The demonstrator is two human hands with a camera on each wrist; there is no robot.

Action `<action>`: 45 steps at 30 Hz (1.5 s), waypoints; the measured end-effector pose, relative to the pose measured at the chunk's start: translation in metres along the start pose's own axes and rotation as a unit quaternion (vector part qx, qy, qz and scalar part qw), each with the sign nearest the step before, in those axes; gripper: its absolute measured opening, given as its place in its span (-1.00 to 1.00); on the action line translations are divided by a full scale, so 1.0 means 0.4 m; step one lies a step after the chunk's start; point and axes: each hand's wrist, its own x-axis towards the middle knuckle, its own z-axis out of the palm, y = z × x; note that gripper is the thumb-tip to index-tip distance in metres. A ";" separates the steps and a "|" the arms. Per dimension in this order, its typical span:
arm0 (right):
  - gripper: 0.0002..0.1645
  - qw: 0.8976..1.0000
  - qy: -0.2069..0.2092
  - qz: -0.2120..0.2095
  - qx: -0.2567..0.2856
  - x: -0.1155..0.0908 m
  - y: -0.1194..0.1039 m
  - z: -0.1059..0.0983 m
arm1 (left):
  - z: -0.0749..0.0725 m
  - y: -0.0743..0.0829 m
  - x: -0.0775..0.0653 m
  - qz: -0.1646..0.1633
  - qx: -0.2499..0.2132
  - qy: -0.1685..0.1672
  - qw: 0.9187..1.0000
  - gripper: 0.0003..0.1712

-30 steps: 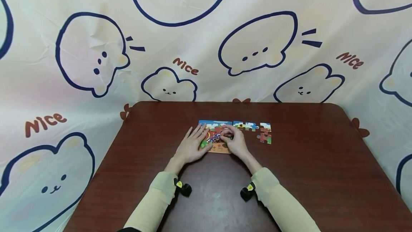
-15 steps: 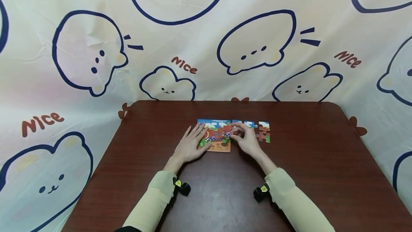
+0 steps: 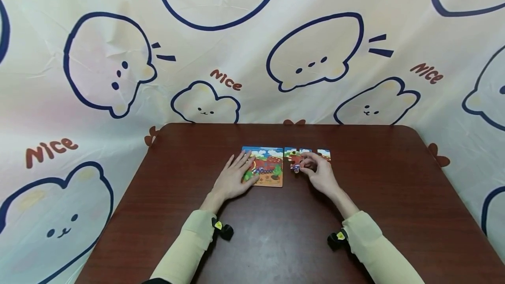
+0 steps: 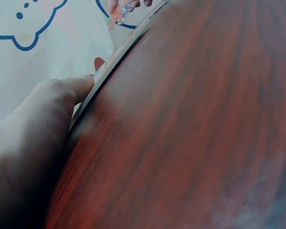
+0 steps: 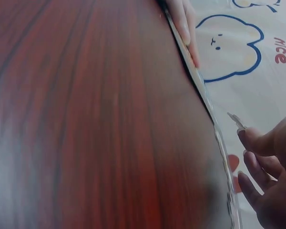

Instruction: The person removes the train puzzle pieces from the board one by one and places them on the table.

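Jigsaw pieces (image 3: 324,153), flat and brightly printed, lie just right of a square, colourful picture board (image 3: 272,181) — an upper strip seems laid, the lower rows probably left. The right hand (image 3: 323,176) pinches a small multicoloured piece (image 3: 295,168); the left hand (image 3: 232,179), fingers straight, rests on the board. Brown wood-grain counter (image 3: 268,236) stretches open nearer the person — its far edge is closer.

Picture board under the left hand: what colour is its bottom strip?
The bottom strip is sandy orange, clearest in the head view.
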 end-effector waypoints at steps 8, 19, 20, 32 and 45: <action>-0.52 0.999 -0.005 -0.004 -0.052 -0.007 0.029 -0.035 | 0.000 0.000 0.000 0.003 -0.005 0.003 1.000 -0.04; -0.53 0.998 -0.020 0.002 -0.065 -0.012 0.043 -0.048 | -0.002 0.003 -0.004 0.004 -0.004 0.002 1.000 -0.04; -0.53 0.998 -0.018 0.001 -0.068 -0.012 0.044 -0.050 | -0.002 0.003 -0.004 0.003 -0.004 0.002 1.000 -0.04; -0.56 0.988 -0.008 -0.059 -0.140 -0.009 0.070 -0.069 | -0.001 0.003 -0.002 -0.005 0.001 -0.002 1.000 -0.03; -0.60 0.989 -0.028 -0.067 -0.130 -0.003 0.095 -0.075 | -0.005 0.006 -0.003 -0.004 0.002 -0.004 1.000 -0.03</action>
